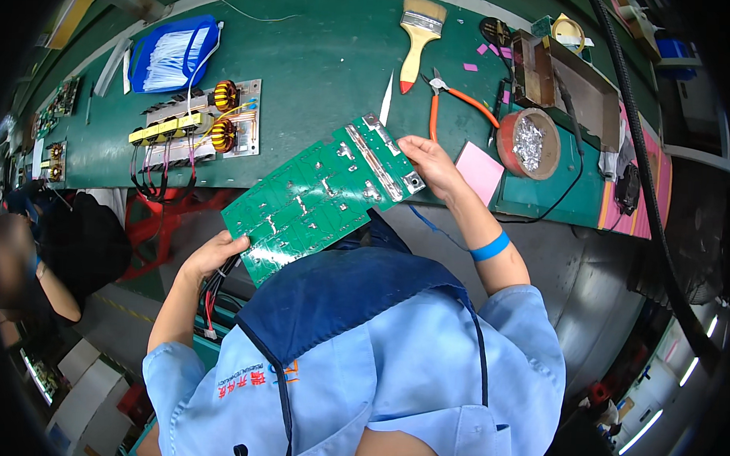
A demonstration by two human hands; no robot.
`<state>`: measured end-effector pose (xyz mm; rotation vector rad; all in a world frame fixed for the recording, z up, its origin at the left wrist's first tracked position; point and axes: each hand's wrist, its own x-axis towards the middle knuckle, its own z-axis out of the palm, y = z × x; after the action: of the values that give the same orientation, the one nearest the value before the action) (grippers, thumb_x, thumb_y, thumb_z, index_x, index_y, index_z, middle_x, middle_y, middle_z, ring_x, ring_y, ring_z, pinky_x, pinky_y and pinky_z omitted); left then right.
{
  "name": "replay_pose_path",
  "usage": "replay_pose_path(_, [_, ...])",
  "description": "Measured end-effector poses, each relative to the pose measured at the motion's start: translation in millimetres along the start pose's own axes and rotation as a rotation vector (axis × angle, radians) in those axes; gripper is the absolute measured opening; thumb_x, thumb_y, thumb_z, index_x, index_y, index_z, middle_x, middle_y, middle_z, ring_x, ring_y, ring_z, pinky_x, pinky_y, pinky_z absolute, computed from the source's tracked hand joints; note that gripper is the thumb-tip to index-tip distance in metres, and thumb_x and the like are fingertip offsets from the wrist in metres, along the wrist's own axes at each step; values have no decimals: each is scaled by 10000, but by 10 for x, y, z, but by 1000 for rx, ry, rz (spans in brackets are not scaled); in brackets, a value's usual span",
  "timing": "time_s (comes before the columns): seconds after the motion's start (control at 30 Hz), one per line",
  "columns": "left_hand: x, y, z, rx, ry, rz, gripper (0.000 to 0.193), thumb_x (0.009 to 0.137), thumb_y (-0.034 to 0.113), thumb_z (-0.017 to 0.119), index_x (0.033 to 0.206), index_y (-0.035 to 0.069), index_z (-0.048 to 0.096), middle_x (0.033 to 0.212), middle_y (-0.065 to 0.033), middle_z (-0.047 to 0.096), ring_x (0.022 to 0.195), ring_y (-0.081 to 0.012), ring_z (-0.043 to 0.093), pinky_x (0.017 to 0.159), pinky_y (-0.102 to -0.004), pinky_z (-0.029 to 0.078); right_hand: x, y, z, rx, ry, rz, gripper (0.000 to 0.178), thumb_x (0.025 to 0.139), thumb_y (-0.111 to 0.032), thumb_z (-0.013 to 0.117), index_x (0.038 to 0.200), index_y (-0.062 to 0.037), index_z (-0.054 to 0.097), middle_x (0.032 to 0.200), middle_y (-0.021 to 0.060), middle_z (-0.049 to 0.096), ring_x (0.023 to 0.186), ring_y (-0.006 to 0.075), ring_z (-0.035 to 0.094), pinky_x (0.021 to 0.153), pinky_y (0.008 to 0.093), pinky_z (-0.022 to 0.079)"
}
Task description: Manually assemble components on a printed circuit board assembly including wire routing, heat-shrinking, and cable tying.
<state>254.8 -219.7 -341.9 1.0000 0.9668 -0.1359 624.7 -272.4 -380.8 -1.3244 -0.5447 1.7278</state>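
A large green circuit board (314, 198) is held tilted over the near edge of the bench, its soldered side up. My left hand (211, 256) grips its lower left corner, thumb on top and fingers hidden beneath. At the upper right corner, my right hand (433, 164) pinches the board's edge. A blue wrist strap (490, 246) with a cord circles my right forearm. Black and red wires (211, 299) hang below the board near my left hand. Past the board lie orange-handled cutters (466, 100) and a wood-handled brush (418, 41).
The green bench (306, 65) carries another assembled board (200, 126) with coils and a blue basket (172, 54) of white ties. On the right stand a round tub (529, 143) of metal scraps, a pink pad (479, 172) and a metal box (567, 82). Another person (50, 273) sits at left.
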Motion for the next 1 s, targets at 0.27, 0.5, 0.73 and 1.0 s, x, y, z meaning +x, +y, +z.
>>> replay_pose_path(0.27, [16,17,0,6,-6,-35,503,771,335,503,1126,-6,399,1113,-74,447,1040,-161,384,900,-277,261,-110,73,110,126,58,175,370,807,-353,442,915,-8,525,807,44,574,717,83,536,629,214,425])
replay_pose_path(0.5, [43,-35,-30,-62,-43,-11,519,769,346,502,1132,-8,392,1131,-82,430,1051,-175,378,906,-281,257,-55,290,217,641,-81,337,404,789,-410,434,974,-59,511,893,32,565,772,121,546,661,292,444])
replay_pose_path(0.73, [62,-70,-62,-33,-55,4,520,774,351,493,1136,-7,388,1137,-84,425,1058,-174,370,905,-282,258,-260,48,45,102,109,-70,260,806,-228,468,941,-11,514,910,78,548,832,134,518,749,281,402])
replay_pose_path(1.0, [51,-37,-37,-48,-60,-24,525,759,355,514,1125,-4,404,1105,-61,450,1025,-152,394,893,-267,267,-69,-519,541,-1443,-65,-946,205,610,2,479,794,-44,557,1036,136,449,996,279,402,821,376,326])
